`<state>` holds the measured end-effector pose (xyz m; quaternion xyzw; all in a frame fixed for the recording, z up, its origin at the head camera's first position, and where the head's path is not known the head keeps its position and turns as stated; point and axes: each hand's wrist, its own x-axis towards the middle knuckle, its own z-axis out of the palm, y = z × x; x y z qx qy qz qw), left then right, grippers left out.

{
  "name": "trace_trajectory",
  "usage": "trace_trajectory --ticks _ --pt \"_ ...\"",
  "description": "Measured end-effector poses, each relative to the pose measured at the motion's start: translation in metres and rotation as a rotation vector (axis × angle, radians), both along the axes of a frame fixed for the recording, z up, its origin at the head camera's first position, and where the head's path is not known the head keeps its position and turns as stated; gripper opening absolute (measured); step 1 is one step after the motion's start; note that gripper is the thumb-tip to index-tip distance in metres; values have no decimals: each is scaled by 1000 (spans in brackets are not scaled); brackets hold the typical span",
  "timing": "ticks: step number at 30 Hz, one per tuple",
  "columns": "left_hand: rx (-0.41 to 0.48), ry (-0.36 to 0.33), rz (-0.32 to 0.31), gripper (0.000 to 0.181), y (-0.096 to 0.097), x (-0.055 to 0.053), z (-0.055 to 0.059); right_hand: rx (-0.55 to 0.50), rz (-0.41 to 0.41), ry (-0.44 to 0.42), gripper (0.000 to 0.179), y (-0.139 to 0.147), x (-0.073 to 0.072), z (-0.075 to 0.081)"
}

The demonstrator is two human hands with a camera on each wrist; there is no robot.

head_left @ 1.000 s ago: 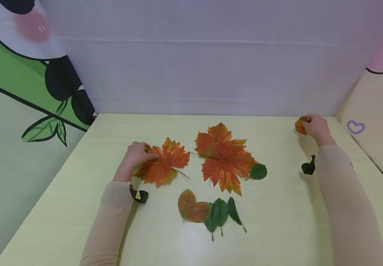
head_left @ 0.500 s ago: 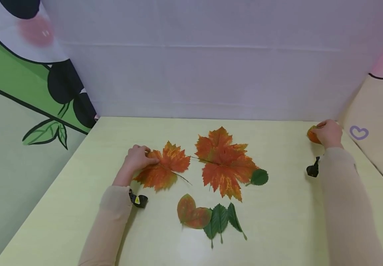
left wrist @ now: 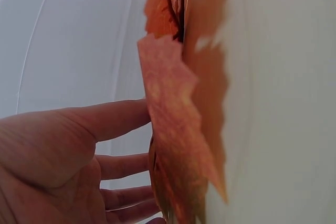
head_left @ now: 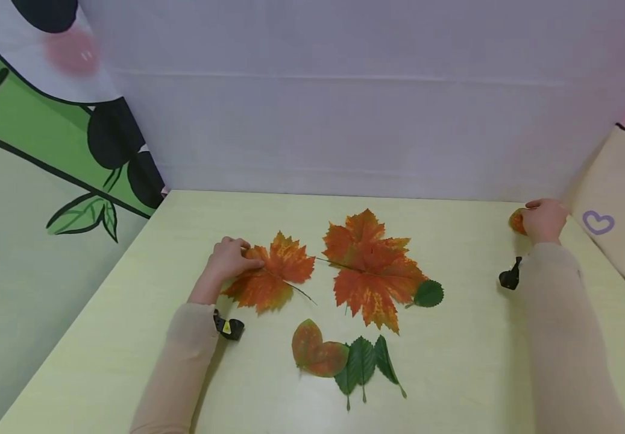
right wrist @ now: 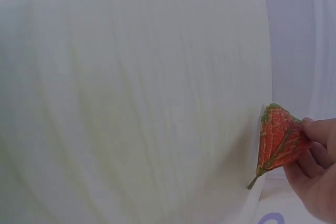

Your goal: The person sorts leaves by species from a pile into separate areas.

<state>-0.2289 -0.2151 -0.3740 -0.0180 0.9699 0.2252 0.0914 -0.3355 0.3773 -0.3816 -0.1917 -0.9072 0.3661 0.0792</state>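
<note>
My left hand (head_left: pixel 231 256) rests on an orange maple leaf (head_left: pixel 285 259) at the left of the table. In the left wrist view, the thumb and fingers (left wrist: pixel 121 166) reach fairly straight to that leaf, spread apart. Far off at the back right corner, my right hand (head_left: pixel 546 218) pinches a small orange-red leaf with green edges (right wrist: pixel 281 140) between thumb and fingers. Its short stem points down close to the tabletop. Two larger overlapping maple leaves (head_left: pixel 372 259) lie in the middle, with a round green leaf (head_left: pixel 428 293) at their right edge.
Nearer the front lie a pair of reddish-green leaves (head_left: pixel 317 352) and several green leaves (head_left: pixel 364 360) close beside them. A pale cloth wall (head_left: pixel 345 132) closes off the table's back edge. The right side panel carries a purple heart drawing (head_left: pixel 598 222).
My right hand has moved right, toward the back right corner, with the small leaf still pinched. The left hand stays on the maple leaf. The head view has shifted slightly.
</note>
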Motion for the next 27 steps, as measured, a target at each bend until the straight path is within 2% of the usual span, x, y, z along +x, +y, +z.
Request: trace_trajectory --ticks 3,7,16,21,27 --pt "-2 -7 -3 62 0 3 -3 10 13 -6 43 1 4 -5" --pt "3 -9 -13 62 0 3 -4 33 59 -38 47 3 12 -1" --pt "7 -21 -12 64 -1 -3 2 254 195 -109 59 9 26 18" --pt "-3 -14 -14 64 0 -7 5 304 267 -46 56 -1 35 24" --pt "2 -26 -24 64 -1 -5 2 300 392 38 45 -42 57 28"
